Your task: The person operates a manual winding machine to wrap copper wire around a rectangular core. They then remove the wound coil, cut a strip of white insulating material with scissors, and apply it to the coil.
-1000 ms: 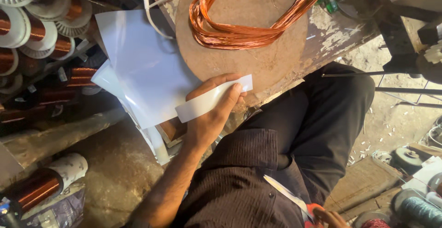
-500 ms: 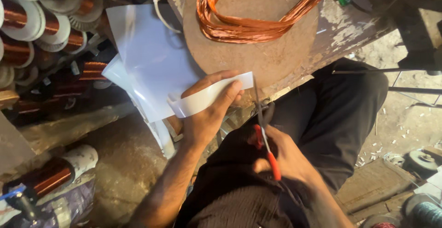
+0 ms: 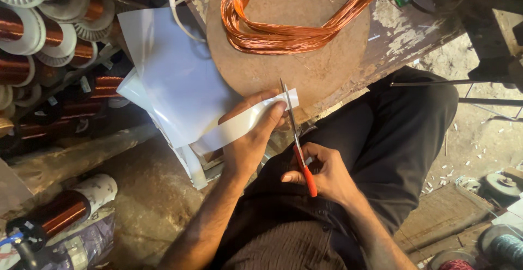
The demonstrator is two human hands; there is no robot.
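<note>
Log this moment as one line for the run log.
left hand: holds white paper strip | right hand: red-handled scissors, blades at strip's end | behind: round brown disc, copper wire coil

Pretty uneven light here. Daylight seems to come in from around 3 o'clock, since the dusty floor (image 3: 479, 134) on that side is the brightest patch, a bit washed out. The white sheet (image 3: 174, 79) at 10 o'clock picks up soft glare along its folds, and the copper wire coil (image 3: 294, 30) at 12 o'clock has shiny highlights. The dark trousers (image 3: 376, 139) lose nearly all detail in shadow, same with the corner at 1 o'clock. The wire spools (image 3: 32, 41) at 9 o'clock sit in dim light. Focus is decent mid-frame; the scissors (image 3: 297, 139) look sharp. Edges go soft and bend slightly, wide-lens style, especially at 7 o'clock.
</note>
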